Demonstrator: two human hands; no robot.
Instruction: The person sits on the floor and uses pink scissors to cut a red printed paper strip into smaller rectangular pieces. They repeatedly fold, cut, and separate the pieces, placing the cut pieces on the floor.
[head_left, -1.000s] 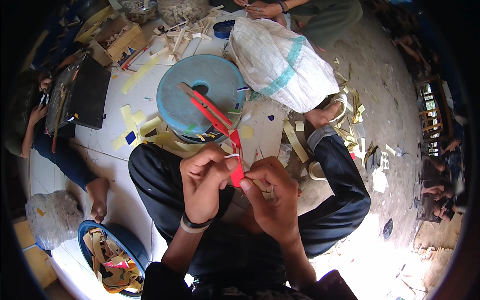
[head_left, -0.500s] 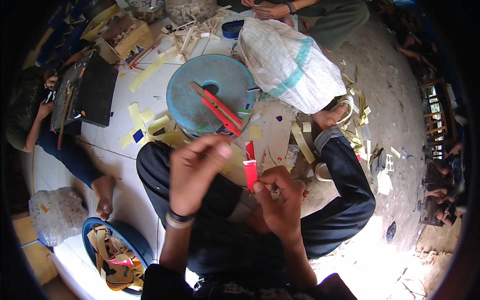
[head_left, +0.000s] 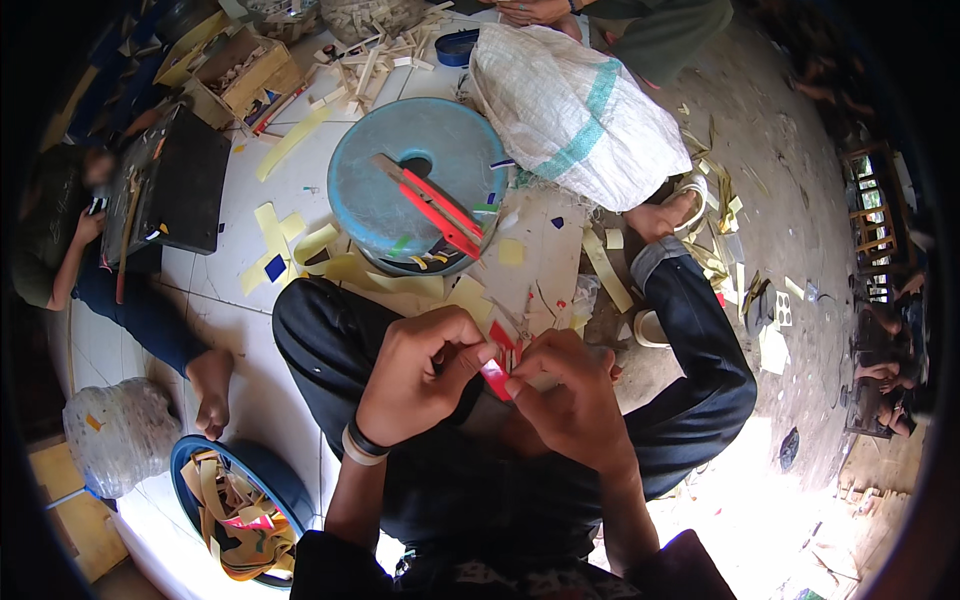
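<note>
Hands meet over the lap, both pinched narrow on one small red strip (head_left: 497, 368). Left hand (head_left: 420, 375) grips its upper end with thumb and forefinger; right hand (head_left: 570, 395) pinches the lower end from the opposite side. Long axis of strip runs diagonally, upper-left to lower-right, between the two sets of fingertips; neither hand noticeably nearer, both touching. Dark band noted on left wrist (head_left: 362, 443).

Crossed legs in dark trousers (head_left: 690, 330) directly beneath. Ahead of the hands, on the tiled floor (head_left: 250, 200): round blue disc (head_left: 418, 180) carrying a flat wooden tool with red edges (head_left: 432, 205), lying diagonally. Yellow paper strips (head_left: 290, 240) scattered left of the disc. White woven sack (head_left: 575, 115) to the right, well apart from the hands. Blue basin of paper offcuts (head_left: 238, 510) at lower left, cardboard box (head_left: 240, 80) at upper left. Another person's leg and bare foot (head_left: 210, 385) on the left; a further person's hands (head_left: 535, 10) at top edge.
</note>
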